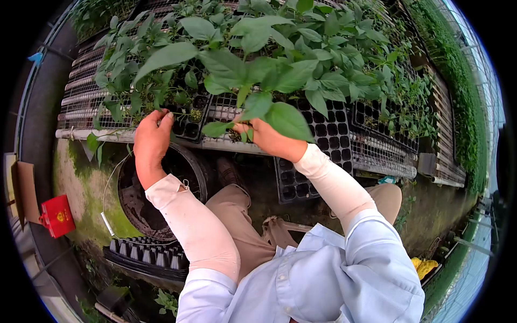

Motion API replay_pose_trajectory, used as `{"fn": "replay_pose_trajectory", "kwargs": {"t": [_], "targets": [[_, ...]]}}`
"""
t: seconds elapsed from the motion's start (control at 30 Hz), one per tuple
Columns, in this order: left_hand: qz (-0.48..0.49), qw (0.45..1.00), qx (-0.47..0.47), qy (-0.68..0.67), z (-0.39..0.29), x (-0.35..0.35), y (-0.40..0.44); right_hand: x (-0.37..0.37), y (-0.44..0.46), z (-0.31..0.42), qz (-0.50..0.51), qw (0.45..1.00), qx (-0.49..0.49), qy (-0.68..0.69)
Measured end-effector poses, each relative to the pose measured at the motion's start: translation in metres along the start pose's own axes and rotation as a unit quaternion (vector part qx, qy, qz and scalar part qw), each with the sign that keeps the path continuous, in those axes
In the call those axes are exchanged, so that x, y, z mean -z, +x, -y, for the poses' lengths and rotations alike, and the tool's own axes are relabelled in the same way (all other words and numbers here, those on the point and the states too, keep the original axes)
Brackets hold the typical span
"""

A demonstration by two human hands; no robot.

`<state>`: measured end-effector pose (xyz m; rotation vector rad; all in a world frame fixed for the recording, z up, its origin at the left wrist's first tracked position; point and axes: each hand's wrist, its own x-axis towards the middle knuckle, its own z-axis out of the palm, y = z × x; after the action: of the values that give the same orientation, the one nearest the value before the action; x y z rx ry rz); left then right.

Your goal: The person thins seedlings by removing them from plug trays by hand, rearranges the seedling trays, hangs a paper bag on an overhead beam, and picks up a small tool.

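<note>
My right hand (269, 138) is closed around the stem of a leafy green seedling (289, 119), whose broad leaves spread over the tray edge. A dark clump of soil and roots (234, 135) shows just below those fingers. To the left, my left hand (151, 141) pinches thumb to fingertips at the near edge of the plants. A thin stem with a small root clump (195, 115) reaches from its fingertips, seemingly held there. Beneath this, a black cell tray (188, 129) is partly hidden by foliage.
Seedlings crowd the wire-mesh bench (81, 110). A black cell tray (334, 141) leans over the bench's near edge. Below stands a round black bucket (202, 172) with a wire handle, beside stacked black trays (148, 255). A red box (57, 216) is at left, a yellow cloth (424, 267) at right.
</note>
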<state>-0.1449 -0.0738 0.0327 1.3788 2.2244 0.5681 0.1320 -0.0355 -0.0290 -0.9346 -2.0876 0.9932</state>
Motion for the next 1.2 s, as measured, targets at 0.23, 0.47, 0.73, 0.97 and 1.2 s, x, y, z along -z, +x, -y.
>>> {"fn": "replay_pose_trajectory", "kwargs": {"t": [0.23,0.47,0.73,0.97,1.2], "targets": [[-0.152,0.972,-0.050,0.172,-0.039,-0.016,-0.003,0.097,-0.087,-0.012,-0.007,0.993,-0.118,0.006],[-0.135,0.977,-0.030,0.164,-0.092,-0.026,-0.011,0.129,-0.052,-0.083,-0.027,0.991,-0.130,-0.020],[0.092,0.978,-0.159,0.100,-0.128,-0.065,-0.012,0.100,-0.022,-0.150,0.042,0.962,-0.141,-0.229],[0.295,0.892,-0.312,0.140,-0.157,-0.156,-0.032,0.118,-0.031,-0.140,0.008,0.986,-0.095,-0.138],[0.254,0.894,-0.297,0.217,-0.164,-0.205,-0.030,0.117,-0.045,-0.143,-0.120,0.975,-0.055,-0.177]]}}
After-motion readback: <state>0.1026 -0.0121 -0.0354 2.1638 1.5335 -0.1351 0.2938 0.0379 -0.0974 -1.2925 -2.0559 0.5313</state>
